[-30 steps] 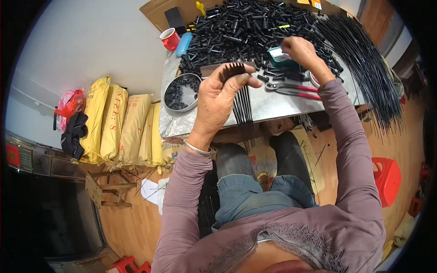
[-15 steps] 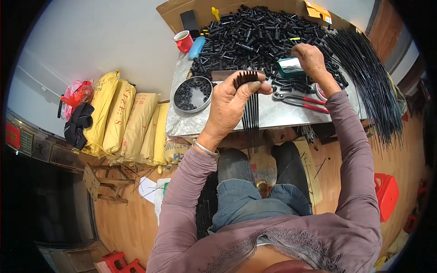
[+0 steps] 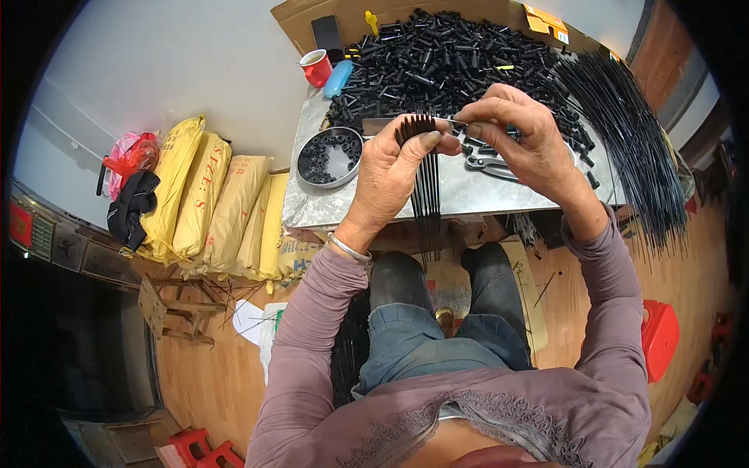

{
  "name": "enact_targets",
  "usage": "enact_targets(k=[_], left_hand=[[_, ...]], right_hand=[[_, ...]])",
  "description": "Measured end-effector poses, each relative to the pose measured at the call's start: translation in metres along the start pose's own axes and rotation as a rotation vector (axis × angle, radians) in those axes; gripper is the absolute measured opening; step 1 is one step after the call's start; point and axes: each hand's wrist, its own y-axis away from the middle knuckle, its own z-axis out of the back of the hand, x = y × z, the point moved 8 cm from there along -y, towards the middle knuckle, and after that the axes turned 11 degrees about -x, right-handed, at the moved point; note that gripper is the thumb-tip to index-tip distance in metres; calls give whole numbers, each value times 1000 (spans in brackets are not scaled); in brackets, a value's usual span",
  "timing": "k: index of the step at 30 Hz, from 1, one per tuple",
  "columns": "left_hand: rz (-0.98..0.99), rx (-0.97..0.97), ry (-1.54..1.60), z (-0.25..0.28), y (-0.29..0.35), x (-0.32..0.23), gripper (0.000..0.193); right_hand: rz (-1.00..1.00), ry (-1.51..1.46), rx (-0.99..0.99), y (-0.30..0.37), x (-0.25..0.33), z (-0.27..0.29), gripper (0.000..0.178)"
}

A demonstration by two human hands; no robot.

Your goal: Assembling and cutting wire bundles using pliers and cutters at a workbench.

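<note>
Black rods all over this one, so I'm doing a headcount from my remote seat. I've got two bare hands, both up over the near side of one metal-topped table [image 3: 320,207]. The left hand [image 3: 388,171] is closed around one fanned bunch of black rods [image 3: 427,191], tops poking up past the thumb, the rest hanging down over the near edge. More than five for sure, but they overlap too much for me to get an exact number. The right hand [image 3: 529,134], just to the right, pinches one thin stick [image 3: 449,120] between thumb and fingers. Its left end meets the left hand's fingers, though I can't tell if it touches the bunch.

Around them I count one round dish [image 3: 338,164] of small black rings on the left, one red mug [image 3: 317,72] and one blue case [image 3: 339,79] farther back, and one pair of pliers [image 3: 485,164] partly behind the right hand. On the far side sits one big heap of black tubes [image 3: 437,66], way too many to count. Far right, one big sheaf of long rods [image 3: 640,148] hangs off the table.
</note>
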Motion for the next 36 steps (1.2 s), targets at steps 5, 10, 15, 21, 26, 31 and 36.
enact_targets(k=[5,10,15,21,26,31,36], left_hand=[[-4,7,-8,0,0,0,21],[-4,10,-9,-1,1,-1,20],[4,18,-28,-1,1,0,20],[15,8,-13,0,1,0,20],[2,11,-18,0,0,1,19],[16,19,4,-4,1,0,19],[-4,94,-27,-11,3,-1,20]], right_hand=[[24,5,10,0,1,0,17],[18,17,39,1,1,-4,18],[87,22,35,-3,5,-1,17],[34,23,26,-3,3,4,17],[83,34,39,-2,5,1,17],[128,102,24,-4,14,4,17],[343,281,-5,-10,39,6,16]])
